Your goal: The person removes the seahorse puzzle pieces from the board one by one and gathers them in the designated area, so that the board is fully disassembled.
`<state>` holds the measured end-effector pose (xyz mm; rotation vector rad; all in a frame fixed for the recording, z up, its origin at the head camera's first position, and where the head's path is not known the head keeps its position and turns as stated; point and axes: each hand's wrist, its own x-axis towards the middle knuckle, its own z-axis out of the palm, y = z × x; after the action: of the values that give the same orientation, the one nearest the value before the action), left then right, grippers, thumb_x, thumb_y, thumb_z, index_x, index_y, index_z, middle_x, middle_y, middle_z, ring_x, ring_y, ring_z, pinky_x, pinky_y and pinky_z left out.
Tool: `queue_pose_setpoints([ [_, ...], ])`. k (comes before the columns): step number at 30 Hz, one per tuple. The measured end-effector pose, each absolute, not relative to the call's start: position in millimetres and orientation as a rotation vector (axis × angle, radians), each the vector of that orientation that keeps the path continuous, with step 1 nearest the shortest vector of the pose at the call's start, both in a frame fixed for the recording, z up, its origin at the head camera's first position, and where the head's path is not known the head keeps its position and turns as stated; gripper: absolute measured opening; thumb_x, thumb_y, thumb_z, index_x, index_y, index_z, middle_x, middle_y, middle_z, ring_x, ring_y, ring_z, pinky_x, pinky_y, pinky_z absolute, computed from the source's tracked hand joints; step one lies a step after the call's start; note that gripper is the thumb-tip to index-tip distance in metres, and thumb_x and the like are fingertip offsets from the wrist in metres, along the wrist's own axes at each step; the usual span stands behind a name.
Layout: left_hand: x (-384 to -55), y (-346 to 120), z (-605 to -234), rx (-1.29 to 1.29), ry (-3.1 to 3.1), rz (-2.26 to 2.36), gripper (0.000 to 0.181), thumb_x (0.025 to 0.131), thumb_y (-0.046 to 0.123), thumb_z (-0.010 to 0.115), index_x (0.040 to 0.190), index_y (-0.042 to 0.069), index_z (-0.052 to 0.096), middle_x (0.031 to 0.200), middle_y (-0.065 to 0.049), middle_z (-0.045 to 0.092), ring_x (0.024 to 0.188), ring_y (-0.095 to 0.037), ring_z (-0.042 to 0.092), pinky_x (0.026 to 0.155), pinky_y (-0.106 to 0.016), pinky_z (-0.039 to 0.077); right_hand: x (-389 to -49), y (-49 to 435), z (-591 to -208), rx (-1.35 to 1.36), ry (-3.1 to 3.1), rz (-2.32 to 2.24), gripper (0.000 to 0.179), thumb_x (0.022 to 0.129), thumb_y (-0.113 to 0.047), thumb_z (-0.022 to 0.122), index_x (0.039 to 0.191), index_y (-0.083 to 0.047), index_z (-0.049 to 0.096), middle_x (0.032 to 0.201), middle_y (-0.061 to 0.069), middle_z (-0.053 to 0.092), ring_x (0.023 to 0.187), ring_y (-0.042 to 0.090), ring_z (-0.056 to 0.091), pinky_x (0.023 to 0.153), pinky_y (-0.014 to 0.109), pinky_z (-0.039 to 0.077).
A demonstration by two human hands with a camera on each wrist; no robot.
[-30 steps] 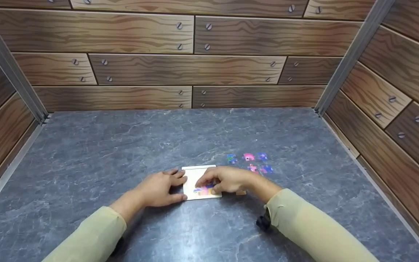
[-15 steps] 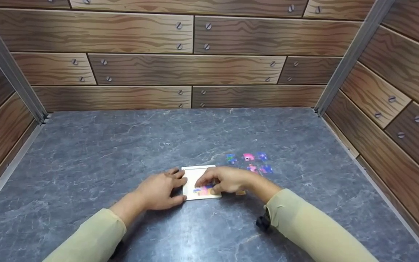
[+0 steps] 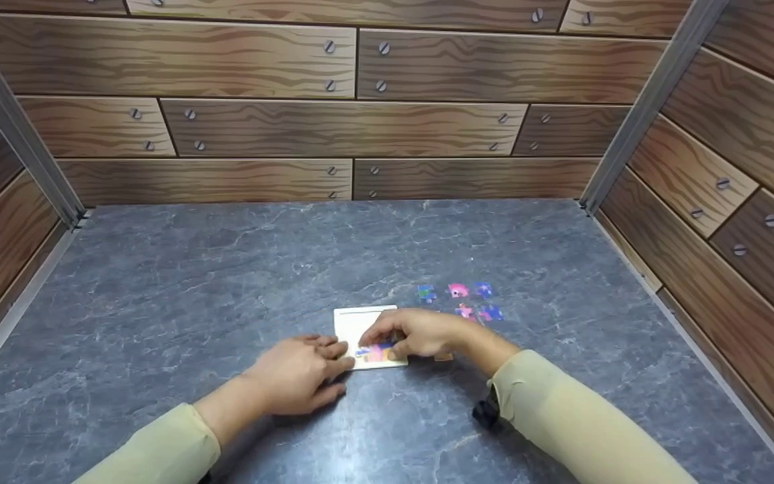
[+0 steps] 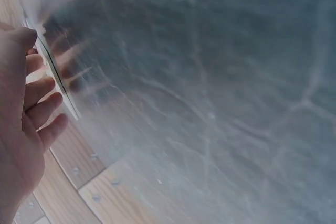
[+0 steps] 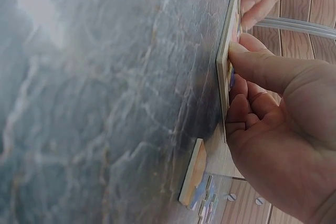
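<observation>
A small white puzzle board [image 3: 352, 323] with a raised rim lies on the grey marbled table. Several joined jigsaw pieces [image 3: 375, 353], pink, blue and orange, lie along its near side. My right hand [image 3: 420, 331] arches over them, pinching the pieces between thumb and curled index finger. In the right wrist view, the right thumb [image 5: 257, 66] bears down by the board's edge, the other fingers curled beneath the palm. My left hand [image 3: 298, 376] lies palm down, fingers spread, fingertips at the board's near left corner. The left wrist view shows those fingers [image 4: 39, 95] beside the board's edge.
Loose puzzle pieces [image 3: 473, 301] lie in rows behind and right of the right hand. An orange-topped piece [image 5: 194, 171] sits closer, partly hidden by the right wrist in the head view. Wood-patterned walls [image 3: 360, 128] enclose the table at the back and sides.
My left hand has slid down toward the near left corner of the board, its thumb now off the board's edge. The right hand stays over the joined pieces.
</observation>
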<state>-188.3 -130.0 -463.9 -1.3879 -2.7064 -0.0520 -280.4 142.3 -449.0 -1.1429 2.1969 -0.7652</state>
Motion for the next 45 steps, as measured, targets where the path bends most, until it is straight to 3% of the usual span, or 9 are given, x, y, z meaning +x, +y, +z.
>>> queue_pose_setpoints([
  [4,-183.2,-129.4,-461.7,-1.390,-2.774,-0.034,0.051,0.107,0.043,0.057,0.146,0.011,0.066,0.149,-0.018,0.061,0.137,-0.035,0.060,0.112,-0.049,0.048,-279.9,141.7,-449.1,-1.137,2.199,-0.763,0.047,0.094,0.003,0.072,0.138,-0.012,0.072,0.123,0.002,0.066,0.110,0.014,0.059,0.098,0.033,0.049],
  [22,-181.0,-126.0,-464.3,-1.389,-2.723,-0.017,0.051,0.106,0.046,0.056,0.141,0.010,0.068,0.142,-0.019,0.066,0.131,-0.035,0.064,0.106,-0.046,0.054,-276.9,140.6,-449.9,-1.088,2.172,-0.835,0.046,0.090,0.011,0.069,0.131,-0.011,0.071,0.112,0.000,0.062,0.103,0.015,0.057,0.089,0.029,0.048],
  [31,-181.9,-126.6,-466.7,-1.367,-2.700,-0.030,0.050,0.104,0.045,0.059,0.139,0.010,0.070,0.140,-0.019,0.067,0.129,-0.035,0.065,0.102,-0.046,0.056,-275.5,141.1,-451.3,-1.096,2.158,-0.873,0.049,0.089,0.012,0.067,0.133,-0.008,0.068,0.118,0.005,0.064,0.109,0.020,0.058,0.094,0.031,0.048],
  [45,-181.9,-126.2,-464.1,-1.366,-2.751,-0.038,0.052,0.105,0.045,0.058,0.142,0.010,0.069,0.143,-0.020,0.065,0.130,-0.037,0.064,0.103,-0.047,0.055,-273.4,140.1,-454.9,-1.045,2.099,-1.038,0.039,0.092,0.003,0.074,0.130,-0.004,0.071,0.111,0.006,0.065,0.102,0.018,0.058,0.088,0.029,0.047],
])
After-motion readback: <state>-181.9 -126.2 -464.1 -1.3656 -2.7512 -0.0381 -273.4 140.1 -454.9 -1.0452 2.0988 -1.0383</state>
